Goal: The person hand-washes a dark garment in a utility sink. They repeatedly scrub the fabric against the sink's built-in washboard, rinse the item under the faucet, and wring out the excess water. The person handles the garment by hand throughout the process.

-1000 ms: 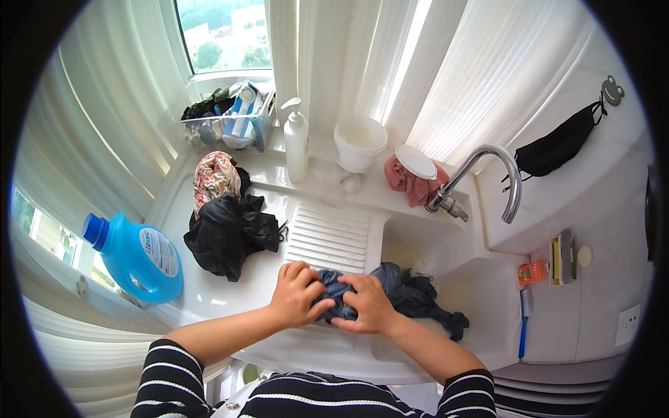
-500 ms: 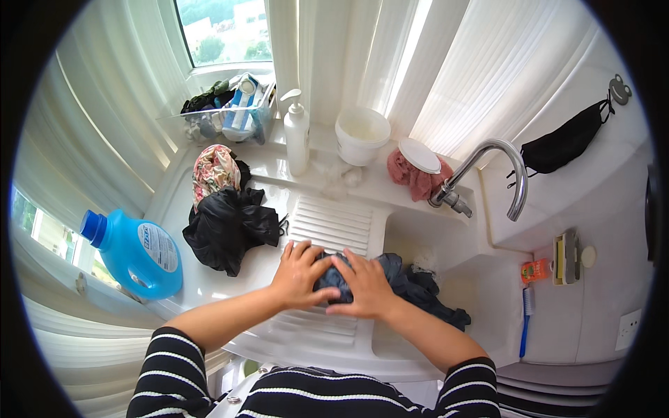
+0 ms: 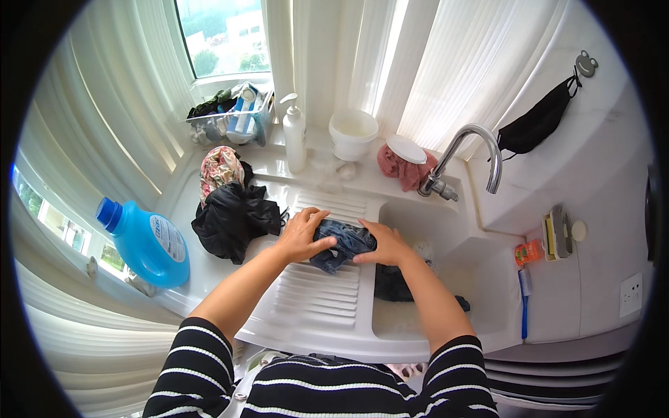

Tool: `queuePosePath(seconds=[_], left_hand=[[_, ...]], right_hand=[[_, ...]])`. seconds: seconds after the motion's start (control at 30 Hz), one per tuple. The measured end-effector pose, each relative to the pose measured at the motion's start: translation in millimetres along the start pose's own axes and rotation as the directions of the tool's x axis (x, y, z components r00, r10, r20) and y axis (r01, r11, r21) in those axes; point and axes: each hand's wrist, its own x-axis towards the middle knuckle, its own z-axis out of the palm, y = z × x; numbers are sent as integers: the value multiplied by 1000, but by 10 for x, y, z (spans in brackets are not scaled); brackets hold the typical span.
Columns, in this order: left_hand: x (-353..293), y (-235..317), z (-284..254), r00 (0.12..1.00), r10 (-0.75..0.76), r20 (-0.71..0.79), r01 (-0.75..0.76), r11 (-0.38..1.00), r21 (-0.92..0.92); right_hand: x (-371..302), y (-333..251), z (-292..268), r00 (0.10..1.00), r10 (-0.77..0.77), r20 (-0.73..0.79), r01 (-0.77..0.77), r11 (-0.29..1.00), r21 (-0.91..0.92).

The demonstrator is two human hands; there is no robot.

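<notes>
A bunched blue denim garment [image 3: 339, 240] lies on the ribbed washboard [image 3: 315, 296] of the white sink. My left hand [image 3: 302, 235] grips its left side, fingers curled over the far edge and thumb on the cloth. On the other side my right hand [image 3: 385, 244] holds it between thumb and fingers. To the right, a dark part of the cloth [image 3: 394, 283] hangs into the basin, partly hidden by my right forearm. Cloudy water and some suds [image 3: 423, 249] show in the basin.
Left of the washboard lie a black garment [image 3: 233, 219] and a floral cloth [image 3: 221, 167]. A blue detergent jug [image 3: 150, 244] stands beyond them. Behind are a pump bottle [image 3: 294, 136], a white tub [image 3: 352, 136], a pink cloth [image 3: 404, 172] and a curved faucet [image 3: 474, 143].
My hands have moved apart, from pressing flat on the cloth to holding its two sides. The denim is gathered up on the washboard, and less dark cloth shows over the basin.
</notes>
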Motion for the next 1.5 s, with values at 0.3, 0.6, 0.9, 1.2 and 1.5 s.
queuePosePath(seconds=[0.3, 0.6, 0.9, 1.2, 1.5], left_hand=[[-213, 226, -400, 979, -173, 112, 201, 921, -335], [-418, 283, -382, 977, -157, 142, 117, 960, 254], [-340, 350, -132, 988, -155, 28, 149, 976, 158], [284, 147, -249, 922, -349, 165, 351, 936, 16], [-895, 403, 285, 973, 229, 14, -222, 926, 306]], right_hand=[[-305, 230, -119, 983, -51, -175, 134, 854, 503], [-509, 16, 43, 980, -116, -164, 111, 993, -35], [-568, 312, 462, 871, -129, -475, 196, 976, 95], [86, -72, 263, 981, 93, -172, -24, 931, 365], [-748, -224, 960, 820, -399, -410, 329, 915, -232]])
